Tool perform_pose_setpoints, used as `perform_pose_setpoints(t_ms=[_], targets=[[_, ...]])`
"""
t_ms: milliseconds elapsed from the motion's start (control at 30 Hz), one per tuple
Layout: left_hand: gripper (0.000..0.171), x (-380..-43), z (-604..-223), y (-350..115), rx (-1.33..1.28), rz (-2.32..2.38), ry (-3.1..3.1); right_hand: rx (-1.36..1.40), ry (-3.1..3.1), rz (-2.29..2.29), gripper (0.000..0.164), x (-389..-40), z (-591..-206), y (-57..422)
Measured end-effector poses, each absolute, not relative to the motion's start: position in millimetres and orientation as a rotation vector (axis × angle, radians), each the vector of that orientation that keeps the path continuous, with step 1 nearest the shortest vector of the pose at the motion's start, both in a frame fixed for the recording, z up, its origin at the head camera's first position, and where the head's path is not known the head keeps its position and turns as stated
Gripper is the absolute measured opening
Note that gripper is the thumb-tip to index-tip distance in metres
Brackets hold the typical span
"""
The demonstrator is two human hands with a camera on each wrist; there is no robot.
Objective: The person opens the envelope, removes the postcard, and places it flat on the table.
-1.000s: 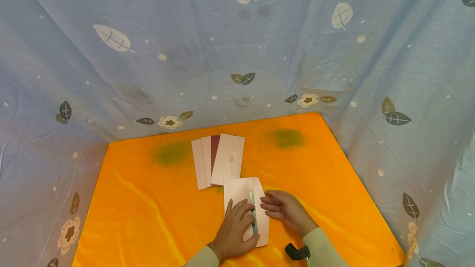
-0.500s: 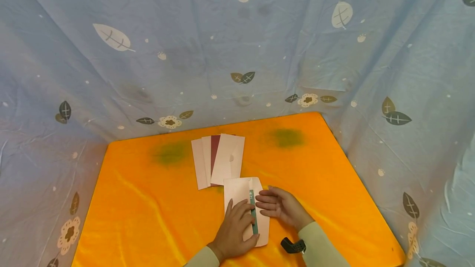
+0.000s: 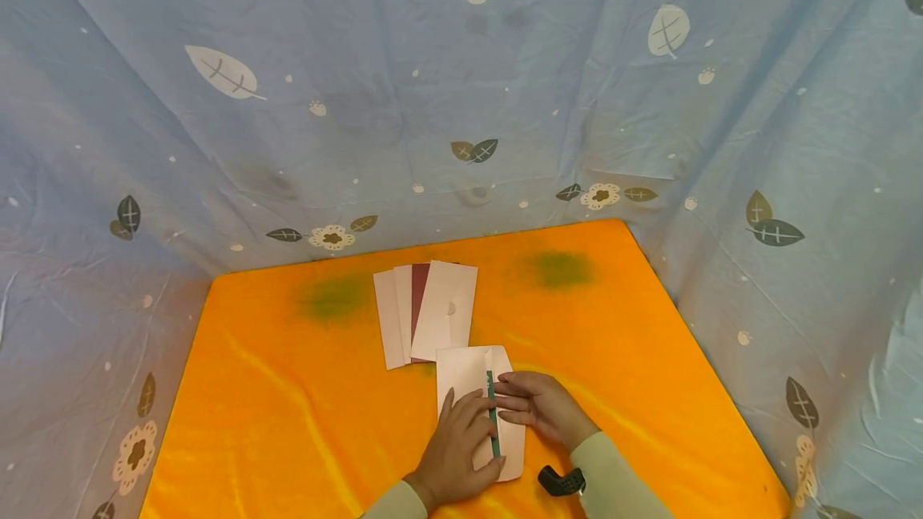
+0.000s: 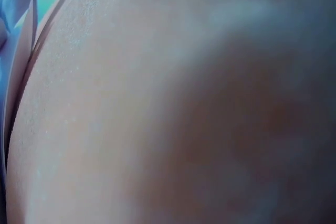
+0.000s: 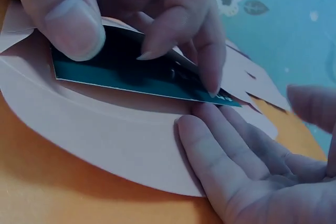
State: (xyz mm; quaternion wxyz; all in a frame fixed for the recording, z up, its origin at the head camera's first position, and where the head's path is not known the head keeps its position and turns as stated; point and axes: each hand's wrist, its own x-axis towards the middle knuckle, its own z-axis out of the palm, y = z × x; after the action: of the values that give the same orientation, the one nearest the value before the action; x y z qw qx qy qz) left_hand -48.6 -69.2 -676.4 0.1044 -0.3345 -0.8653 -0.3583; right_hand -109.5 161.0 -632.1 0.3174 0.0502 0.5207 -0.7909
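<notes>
My left hand [image 3: 461,443] lies over a pale pink envelope [image 3: 461,367], its thumb and bent fingers at the mouth. In the right wrist view, the mouth bulges open between that thumb and those fingers, and a dark green card [image 5: 121,74] lies mostly inside, one long edge showing. My right hand [image 3: 544,407], palm sideways, has its fingers straight; its fingertips [image 5: 191,124] rest on the opened flap [image 5: 105,140], right at the card's edge. The left wrist view is mostly filled by blurred skin.
Several pale pink envelopes [image 3: 447,287] and a dark red one [image 3: 421,287] lie fanned just beyond the work. Yellow-orange cloth [image 3: 288,391] covers the table. Blue patterned curtains [image 3: 346,134] stand at the back and sides. A black band [image 3: 562,481] is at the right wrist.
The green card has slid left into the envelope, leaving a narrower strip showing. The right hand has moved left over the flap; the left hand has stayed in place.
</notes>
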Motion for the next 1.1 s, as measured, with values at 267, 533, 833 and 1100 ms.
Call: perform_pose_setpoints(t_ms=[267, 533, 833, 1100], targets=[[0.025, -48, -676, -70, -0.988, -1.057, -2.545, 0.180, 1.469, -2.027, 0.045, -114, -633, 150], [0.025, -49, -676, -70, -0.987, -1.046, -2.532, 0.202, 1.581, -2.014, 0.038, -116, -637, 138], [0.025, -49, -676, -70, -0.990, -1.022, -2.520, 0.221, 1.648, -2.017, 0.034, -115, -639, 131], [0.025, -49, -677, -70, -0.991, -1.015, -2.505, 0.233, 1.688, -2.008, 0.032, -113, -638, 129]])
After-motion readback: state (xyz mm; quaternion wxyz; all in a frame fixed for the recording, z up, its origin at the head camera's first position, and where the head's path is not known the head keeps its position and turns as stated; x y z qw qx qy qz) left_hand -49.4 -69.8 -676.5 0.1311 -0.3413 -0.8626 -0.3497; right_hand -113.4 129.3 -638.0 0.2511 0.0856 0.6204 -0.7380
